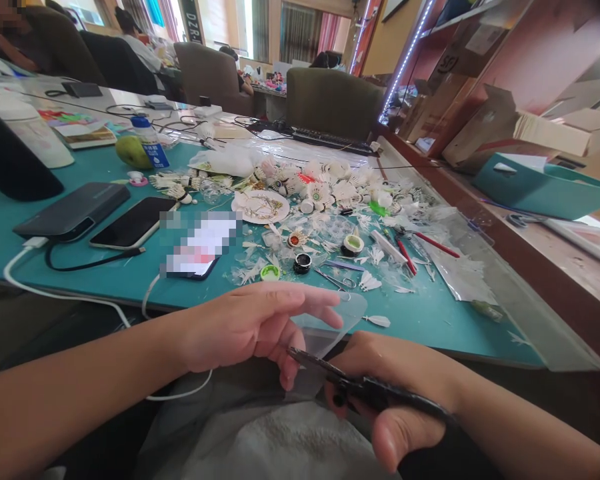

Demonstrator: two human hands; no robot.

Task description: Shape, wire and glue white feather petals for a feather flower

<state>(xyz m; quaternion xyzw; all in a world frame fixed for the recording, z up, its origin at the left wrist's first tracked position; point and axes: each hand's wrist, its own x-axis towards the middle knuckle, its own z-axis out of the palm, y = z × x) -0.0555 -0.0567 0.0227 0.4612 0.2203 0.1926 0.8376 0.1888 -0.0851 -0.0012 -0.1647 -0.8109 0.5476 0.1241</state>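
Plastic sheet (325,339), seemingly part-cut, meets the near edge of the table (450,323), left hand (247,323) holding it, right hand (400,365) gripping scissors (380,393)

"DZR" on dark upright strip (191,21); "SF" on cardboard box (464,61); bottle's blue label (157,156) unclear

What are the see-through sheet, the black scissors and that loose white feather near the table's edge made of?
See-through sheet: probably thin, smooth plastic, since the green table shows through it.
Black scissors: likely metal with a dark finish, judging by pale glints near the tip.
White feather: looks like real feather, matte and thin, though plastic is possible.
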